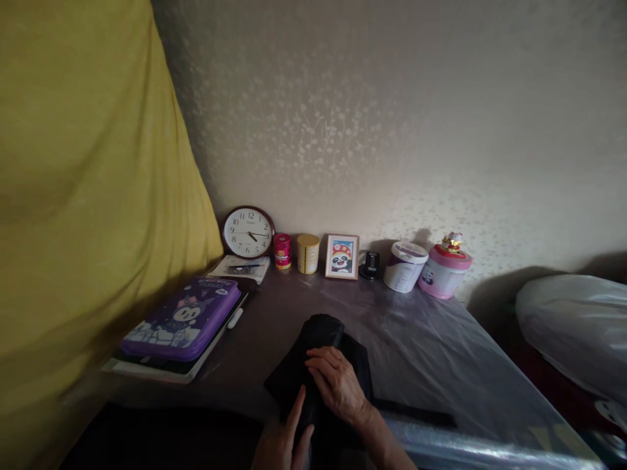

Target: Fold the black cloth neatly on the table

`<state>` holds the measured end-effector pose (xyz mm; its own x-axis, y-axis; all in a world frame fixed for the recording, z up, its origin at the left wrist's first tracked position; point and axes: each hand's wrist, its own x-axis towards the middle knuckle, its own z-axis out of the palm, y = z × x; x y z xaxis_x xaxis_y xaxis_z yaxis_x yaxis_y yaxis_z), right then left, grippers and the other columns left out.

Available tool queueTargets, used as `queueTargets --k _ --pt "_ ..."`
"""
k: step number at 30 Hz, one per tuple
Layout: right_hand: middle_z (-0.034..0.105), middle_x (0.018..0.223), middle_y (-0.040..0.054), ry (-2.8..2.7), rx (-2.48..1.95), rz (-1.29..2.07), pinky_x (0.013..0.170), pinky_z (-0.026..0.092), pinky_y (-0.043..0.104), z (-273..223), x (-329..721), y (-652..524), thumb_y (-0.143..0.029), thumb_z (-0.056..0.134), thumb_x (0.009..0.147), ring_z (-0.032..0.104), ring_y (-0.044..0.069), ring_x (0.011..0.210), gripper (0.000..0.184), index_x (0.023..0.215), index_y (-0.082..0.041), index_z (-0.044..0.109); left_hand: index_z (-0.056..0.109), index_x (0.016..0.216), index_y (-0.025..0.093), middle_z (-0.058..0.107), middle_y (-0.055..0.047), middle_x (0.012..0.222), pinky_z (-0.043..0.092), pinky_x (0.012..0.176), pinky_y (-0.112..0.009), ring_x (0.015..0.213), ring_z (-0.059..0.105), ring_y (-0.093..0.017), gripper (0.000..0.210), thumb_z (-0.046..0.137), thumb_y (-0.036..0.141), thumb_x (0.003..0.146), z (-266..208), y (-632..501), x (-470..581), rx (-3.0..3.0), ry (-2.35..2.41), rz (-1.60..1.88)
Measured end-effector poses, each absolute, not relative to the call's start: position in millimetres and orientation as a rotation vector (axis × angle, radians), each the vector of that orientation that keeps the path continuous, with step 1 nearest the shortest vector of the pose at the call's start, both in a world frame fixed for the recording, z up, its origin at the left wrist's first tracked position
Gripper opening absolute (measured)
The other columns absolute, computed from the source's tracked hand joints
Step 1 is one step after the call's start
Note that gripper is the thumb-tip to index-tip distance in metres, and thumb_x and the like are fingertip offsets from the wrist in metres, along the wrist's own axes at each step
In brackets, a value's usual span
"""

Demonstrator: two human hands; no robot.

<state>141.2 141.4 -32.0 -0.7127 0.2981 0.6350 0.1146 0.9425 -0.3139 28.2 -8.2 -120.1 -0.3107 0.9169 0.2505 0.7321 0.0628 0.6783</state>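
Observation:
A bundle of black fabric [313, 333] lies folded, with angular edges, at the front of the table; its exact kind is unclear. My right hand [337, 385] lies over its middle, with fingers bent and close together on the cloth. Lower down, my left hand [289, 437] touches the near part of the bundle, its index finger stretched out and thumb apart. The other left fingers are hidden in shadow or below the picture's edge. To the right of the bundle a dark strap-like strip [416, 412] lies across the table's front.
On the left, a purple cartoon case [183, 320] rests on books beside a yellow curtain [98, 196]. Along the wall stand a clock [248, 232], a red can [283, 252], a yellow can [308, 254], a framed picture [341, 257] and two tubs [405, 267].

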Motion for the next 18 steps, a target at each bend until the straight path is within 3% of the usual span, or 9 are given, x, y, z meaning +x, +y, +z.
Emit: queueTargets --k 5,10,18 --pt "0.070 0.118 0.0103 -2.350 -0.327 0.283 0.104 0.046 0.051 -48 143 167 -0.020 0.046 0.099 0.060 0.024 0.119 0.024 0.113 -0.020 0.066 0.042 0.146 0.023 0.077 -0.010 0.106 0.055 0.095 -0.036 0.107 0.070 -0.026 0.051 0.040 0.036 0.097 -123 -8 29 1.657 2.055 1.094" --pt "0.068 0.122 0.0140 -2.281 -0.468 0.192 0.103 0.046 0.054 -47 129 202 -0.019 0.042 0.100 0.060 0.026 0.121 0.029 0.115 -0.017 0.067 0.040 0.147 0.019 0.068 -0.014 0.126 0.052 0.099 -0.039 0.119 0.063 -0.028 0.052 0.038 0.035 0.097 -135 -6 32 1.676 2.189 1.063" --pt "0.073 0.112 0.0092 -2.387 -0.308 0.260 0.107 0.043 0.050 -46 129 185 -0.022 0.051 0.097 0.061 0.023 0.119 0.023 0.111 -0.021 0.069 0.041 0.147 0.020 0.069 -0.013 0.125 0.051 0.099 -0.038 0.119 0.064 -0.025 0.052 0.035 0.036 0.097 -136 -6 35 1.590 2.149 1.125"
